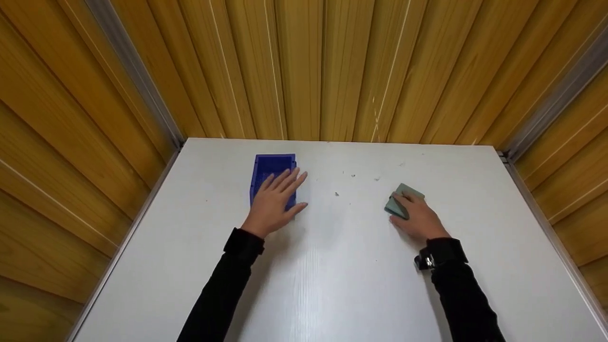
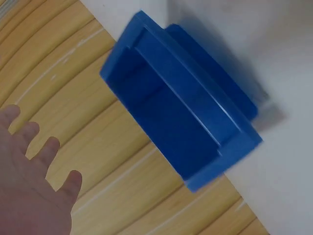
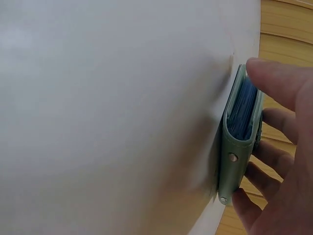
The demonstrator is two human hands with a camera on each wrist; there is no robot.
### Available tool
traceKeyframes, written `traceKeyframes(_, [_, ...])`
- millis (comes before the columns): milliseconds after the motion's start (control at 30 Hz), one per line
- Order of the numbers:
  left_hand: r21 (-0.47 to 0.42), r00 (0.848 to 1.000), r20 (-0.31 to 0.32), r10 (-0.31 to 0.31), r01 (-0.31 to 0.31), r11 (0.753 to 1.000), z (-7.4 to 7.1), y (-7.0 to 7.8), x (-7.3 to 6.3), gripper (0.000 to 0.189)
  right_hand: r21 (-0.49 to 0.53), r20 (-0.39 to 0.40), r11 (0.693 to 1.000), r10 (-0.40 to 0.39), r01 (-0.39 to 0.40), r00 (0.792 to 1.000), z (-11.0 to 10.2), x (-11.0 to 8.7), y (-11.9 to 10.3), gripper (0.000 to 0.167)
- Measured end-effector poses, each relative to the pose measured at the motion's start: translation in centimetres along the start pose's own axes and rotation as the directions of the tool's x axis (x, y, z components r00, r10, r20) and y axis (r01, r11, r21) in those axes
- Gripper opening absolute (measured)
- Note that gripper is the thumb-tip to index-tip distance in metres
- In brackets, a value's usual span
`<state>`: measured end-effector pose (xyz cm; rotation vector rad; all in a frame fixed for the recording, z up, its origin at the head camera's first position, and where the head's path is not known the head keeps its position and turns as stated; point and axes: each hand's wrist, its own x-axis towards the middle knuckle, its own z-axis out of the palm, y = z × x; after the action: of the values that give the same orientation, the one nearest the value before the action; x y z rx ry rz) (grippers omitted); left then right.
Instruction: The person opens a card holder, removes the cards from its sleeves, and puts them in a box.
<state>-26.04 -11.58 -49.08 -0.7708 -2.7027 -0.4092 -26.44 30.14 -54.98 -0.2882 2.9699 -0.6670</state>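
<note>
My left hand [image 1: 274,204] is spread with straight fingers over a blue plastic bin [image 1: 275,162], overlapping its near part in the head view. In the left wrist view, the open-topped bin [image 2: 166,115] stands apart from the fingers, and nothing lies in the palm. On the right, my right hand [image 1: 420,219] grips a small green card holder [image 1: 395,208] by its cover and edge. The right wrist view shows the holder's rounded spine with metal studs and a stack of blue leaves [image 3: 243,115] inside. The thumb lies at one end, with the other fingers along the cover.
Both forearms reach over a white tabletop [image 1: 332,275]. Small dark specks [image 1: 337,194] dot the surface between the bin and the card holder. Wood-patterned panels [image 1: 304,71] enclose the table at the back and both sides, with metal posts [image 1: 137,71] at the corners.
</note>
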Motion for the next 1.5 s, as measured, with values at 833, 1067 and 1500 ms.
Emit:
traceKeyframes(833, [-0.038,0.955,0.295,0.005,0.006,0.999,8.7,6.5,2.5,0.059,0.08,0.112,0.99,-0.124,0.116,0.986,3.3,1.4,-7.7,0.074])
traceKeyframes(1067, [-0.18,0.964,0.265,-0.017,0.066,0.981,9.4,7.4,3.1,0.051,0.136,0.11,0.975,-0.192,0.177,0.975,3.7,1.3,-8.3,0.074])
traceKeyframes(1500, [-0.245,0.965,0.217,-0.15,0.202,0.948,10.5,9.1,4.5,0.045,0.162,0.084,0.97,-0.198,0.183,0.977,4.2,1.3,-8.4,0.073])
